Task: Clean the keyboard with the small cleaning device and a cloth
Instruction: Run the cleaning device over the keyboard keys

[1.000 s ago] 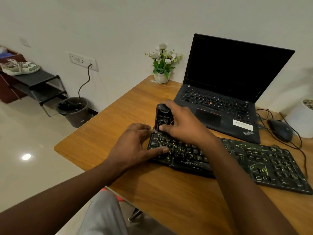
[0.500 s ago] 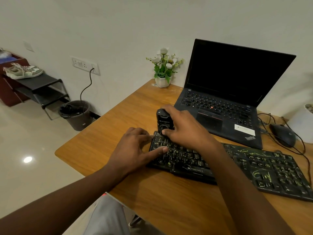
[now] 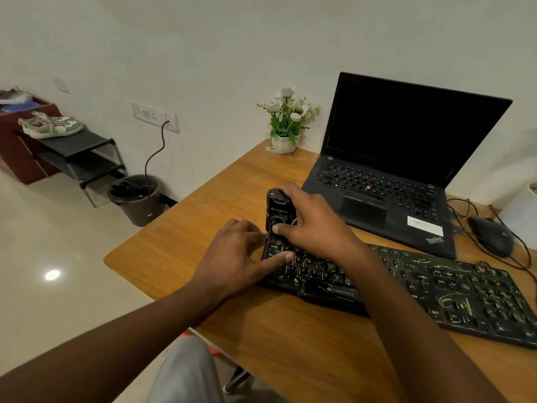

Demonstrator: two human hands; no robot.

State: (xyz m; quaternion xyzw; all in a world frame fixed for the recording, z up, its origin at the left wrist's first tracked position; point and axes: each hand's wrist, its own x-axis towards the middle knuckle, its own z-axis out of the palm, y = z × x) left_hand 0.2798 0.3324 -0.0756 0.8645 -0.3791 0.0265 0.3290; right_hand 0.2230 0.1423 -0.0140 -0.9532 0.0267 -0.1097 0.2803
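A black keyboard [image 3: 430, 289] with yellow-green scribbles on its keys lies across the wooden desk [image 3: 279, 338]. At its far left corner stands the small black cleaning device [image 3: 278, 212], upright on the keys. My right hand [image 3: 312, 222] is wrapped around the device, thumb on its front. My left hand [image 3: 235, 257] rests flat on the keyboard's left end, thumb stretched over the keys, holding nothing. No cloth is in view.
An open black laptop [image 3: 386, 181] stands behind the keyboard. A small potted flower [image 3: 286, 123] sits at the desk's far corner. A black mouse [image 3: 491, 235] with cables lies at the right. On the floor at left are a bin [image 3: 139, 199] and a shoe rack [image 3: 78, 152].
Both hands and the device stay at the keyboard's left end. The view has tilted slightly, so the scene sits lower in the frame.
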